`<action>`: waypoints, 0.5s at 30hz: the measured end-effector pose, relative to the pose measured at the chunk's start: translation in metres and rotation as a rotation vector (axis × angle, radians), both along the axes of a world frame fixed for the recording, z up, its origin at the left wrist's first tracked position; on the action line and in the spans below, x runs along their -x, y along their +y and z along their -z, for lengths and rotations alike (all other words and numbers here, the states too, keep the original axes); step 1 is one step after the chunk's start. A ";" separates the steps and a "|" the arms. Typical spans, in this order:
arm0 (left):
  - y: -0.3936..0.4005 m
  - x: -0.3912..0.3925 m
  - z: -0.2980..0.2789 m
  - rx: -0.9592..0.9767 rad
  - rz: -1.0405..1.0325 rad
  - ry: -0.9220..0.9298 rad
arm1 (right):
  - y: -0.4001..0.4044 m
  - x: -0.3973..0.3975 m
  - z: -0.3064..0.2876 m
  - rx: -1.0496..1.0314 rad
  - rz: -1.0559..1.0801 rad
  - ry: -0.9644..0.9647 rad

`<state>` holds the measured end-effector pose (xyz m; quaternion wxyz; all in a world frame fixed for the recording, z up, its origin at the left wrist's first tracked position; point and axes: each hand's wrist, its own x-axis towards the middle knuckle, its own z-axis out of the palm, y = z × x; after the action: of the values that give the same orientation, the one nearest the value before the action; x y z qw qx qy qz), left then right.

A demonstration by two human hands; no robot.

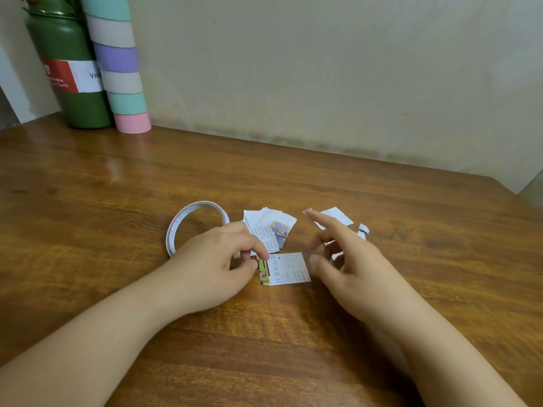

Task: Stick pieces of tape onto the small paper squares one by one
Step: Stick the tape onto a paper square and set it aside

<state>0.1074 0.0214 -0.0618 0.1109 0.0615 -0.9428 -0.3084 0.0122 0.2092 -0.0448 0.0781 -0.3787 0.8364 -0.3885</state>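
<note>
left hand (219, 261) pinches paper square (284, 268) edge | right hand (342, 257) fingers spread, empty | pin your square flat, press tape down evenly

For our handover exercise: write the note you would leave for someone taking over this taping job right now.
Left hand: fingertips pinch the left edge of the front paper square, flat on the table.
Right hand: open, fingers spread beside that square, holding nothing visible.
Tape roll: on the table behind the left hand.
More paper squares are piled behind; scraps lie beyond the right hand.
Done: cannot tell which squares carry tape.
Left: tape the remaining squares.
</note>
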 end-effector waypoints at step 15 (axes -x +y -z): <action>0.000 -0.005 -0.002 0.305 0.080 -0.128 | -0.012 -0.001 -0.005 0.242 0.006 -1.172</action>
<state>0.1125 0.0217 -0.0596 0.0464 0.0258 -0.9855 -0.1612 0.0132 0.1971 -0.0403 0.4819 -0.1053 0.6046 -0.6254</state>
